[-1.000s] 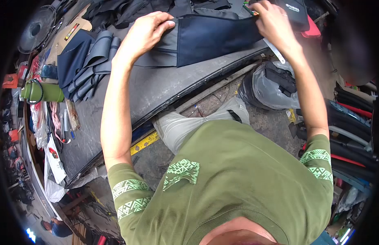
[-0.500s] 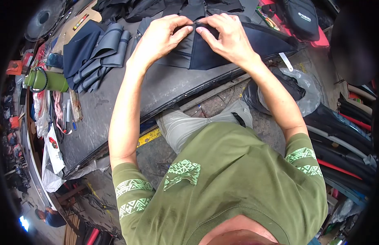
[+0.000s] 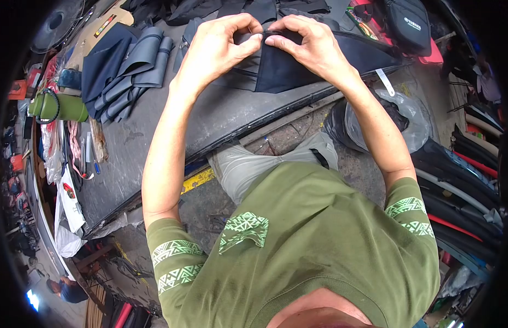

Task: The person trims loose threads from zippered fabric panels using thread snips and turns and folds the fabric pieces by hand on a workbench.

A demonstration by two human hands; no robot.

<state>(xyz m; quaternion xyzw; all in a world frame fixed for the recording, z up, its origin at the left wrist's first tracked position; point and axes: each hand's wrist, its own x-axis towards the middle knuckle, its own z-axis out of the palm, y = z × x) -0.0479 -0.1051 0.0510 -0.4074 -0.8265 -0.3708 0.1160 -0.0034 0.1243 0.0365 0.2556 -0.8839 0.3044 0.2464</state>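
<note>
A dark fabric piece [image 3: 298, 68] with a seam down its middle lies across the far part of the worktable [image 3: 144, 145]. Thumb and fingers of my left hand [image 3: 224, 46] are pinched at the top of the seam. My right hand [image 3: 311, 48] pinches the fabric just across from it, fingertips almost meeting those of the left. What exactly sits between the fingertips is too small to make out, but both hands are on the fabric's upper edge.
Folded grey and navy sheets [image 3: 131, 71] lie left of my hands, near a green bottle [image 3: 60, 106]. A black bag [image 3: 404, 24] is at the far right. Beyond my right forearm stands a plastic-lined bin [image 3: 415, 128]. Another person [image 3: 68, 290] appears at lower left.
My hands have stayed at the seam, with the fingers more arched and the fingertips slightly farther apart. The view has shifted slightly; at far right, another person now shows.
</note>
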